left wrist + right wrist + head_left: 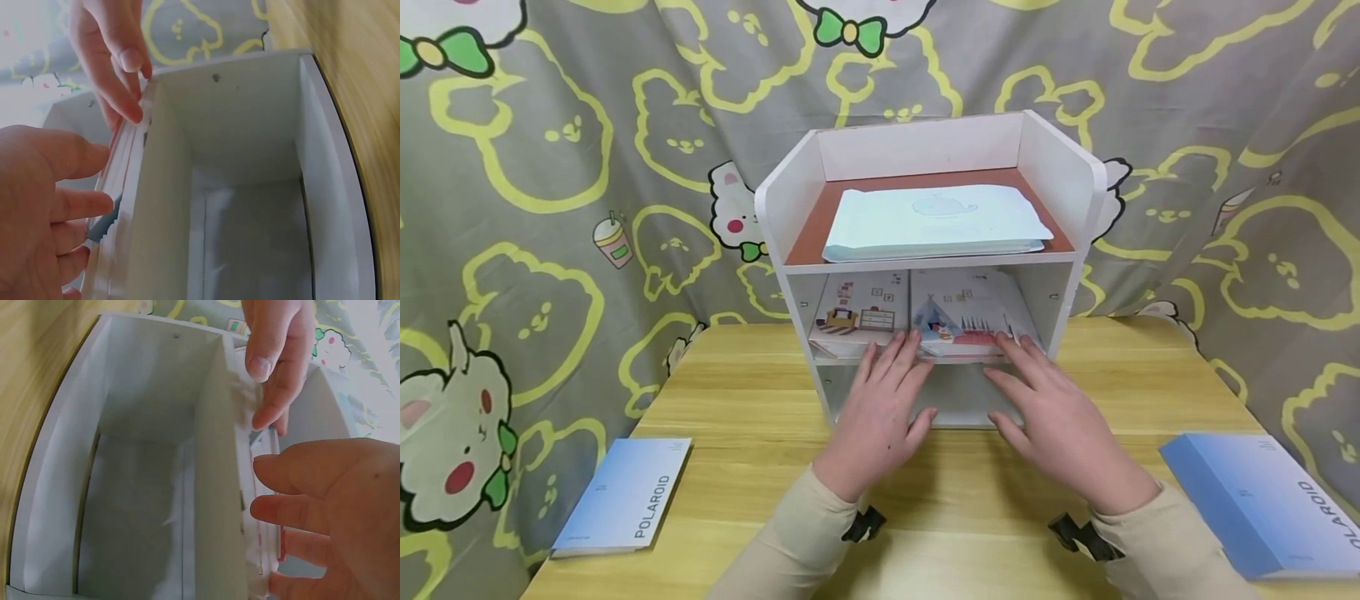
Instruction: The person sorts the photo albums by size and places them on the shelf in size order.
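Note:
My left hand (883, 421) reaches to the middle shelf, its fairly straight fingertips at the front edge of the left illustrated booklet (853, 292). At the right illustrated booklet (966, 287), which lies flat beside it, my right hand (1063, 429) has its extended fingers at the front edge. Both wrist views show loosely spread fingers along the booklets' edges, pinching nothing. The small white shelf unit (1086, 187) stands upright around the booklets. On its brown top board lies a pale stack of booklets (936, 225) with a whale drawing on the cover.
Below the booklets is the unit's bottom compartment (250, 244). A blue-white POLAROID box (621, 492) lies on the wooden table (737, 375) at left, and a thicker POLAROID box (1262, 508) at right. A patterned grey curtain (550, 275) hangs behind and at both sides.

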{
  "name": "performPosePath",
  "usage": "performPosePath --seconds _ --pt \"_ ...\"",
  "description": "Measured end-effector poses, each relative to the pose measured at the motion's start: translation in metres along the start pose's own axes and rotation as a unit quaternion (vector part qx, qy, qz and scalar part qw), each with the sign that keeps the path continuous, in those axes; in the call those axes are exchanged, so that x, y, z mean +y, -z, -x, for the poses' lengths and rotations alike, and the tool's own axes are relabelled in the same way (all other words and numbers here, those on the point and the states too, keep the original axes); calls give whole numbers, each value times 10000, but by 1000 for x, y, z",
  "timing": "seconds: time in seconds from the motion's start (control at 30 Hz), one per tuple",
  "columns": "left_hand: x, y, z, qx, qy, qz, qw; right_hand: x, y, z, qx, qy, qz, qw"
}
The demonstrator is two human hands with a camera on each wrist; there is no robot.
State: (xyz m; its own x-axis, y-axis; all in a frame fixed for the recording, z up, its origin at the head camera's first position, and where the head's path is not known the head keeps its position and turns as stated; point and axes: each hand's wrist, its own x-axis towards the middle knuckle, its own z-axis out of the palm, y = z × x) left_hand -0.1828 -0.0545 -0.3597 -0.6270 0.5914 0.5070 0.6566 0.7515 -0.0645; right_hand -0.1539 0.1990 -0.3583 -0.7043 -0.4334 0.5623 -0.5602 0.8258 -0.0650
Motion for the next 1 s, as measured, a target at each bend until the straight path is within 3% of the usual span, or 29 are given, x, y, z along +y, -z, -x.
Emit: performPosePath --seconds 0.63,1.0 --pt "1 -1 -1 -185 -19 -247 9995 0 -2 -1 237 59 -10 9997" --pt "-1 -3 3 -209 -22 34 9998 -6 1 1 377 3 -354 9987"
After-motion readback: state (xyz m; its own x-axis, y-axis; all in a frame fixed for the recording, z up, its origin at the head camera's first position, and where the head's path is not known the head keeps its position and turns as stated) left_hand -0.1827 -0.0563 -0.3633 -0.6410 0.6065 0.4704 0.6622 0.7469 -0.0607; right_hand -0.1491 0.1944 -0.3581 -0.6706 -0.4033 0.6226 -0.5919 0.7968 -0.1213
